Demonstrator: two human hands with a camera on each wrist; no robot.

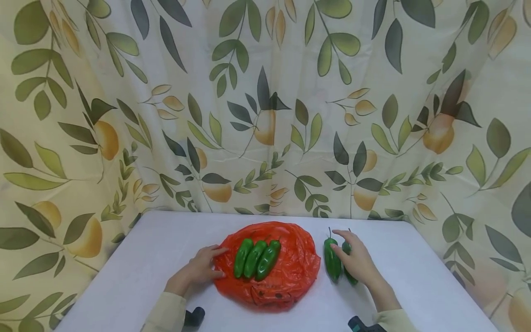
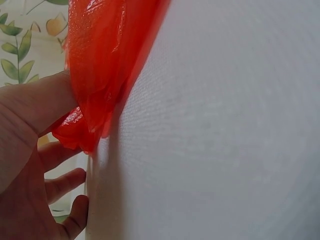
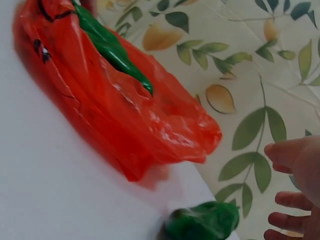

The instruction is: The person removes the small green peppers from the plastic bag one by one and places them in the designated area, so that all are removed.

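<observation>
A crumpled red plastic bag [image 1: 292, 272] lies on the table, with three green peppers [image 1: 255, 259] side by side on it. My left hand [image 1: 203, 265] is at the bag's left edge, thumb and fingers apart. In the left wrist view the bag's red folds [image 2: 100, 70] overlap the thumb side of that hand, and the other fingers [image 2: 65, 185] are spread loosely. Right of the bag lie two more green peppers [image 1: 332, 260], the farther one partly hidden by my right hand [image 1: 356, 258]. In the right wrist view the right fingers [image 3: 292, 220] are spread, holding nothing, beside a green pepper [image 3: 202, 220].
The white table [image 1: 166, 240] ends at a leaf-and-fruit patterned curtain [image 1: 269, 115] along the back and sides. A dark wrist device [image 1: 195, 317] shows below the left hand, another dark device [image 1: 365, 325] below the right.
</observation>
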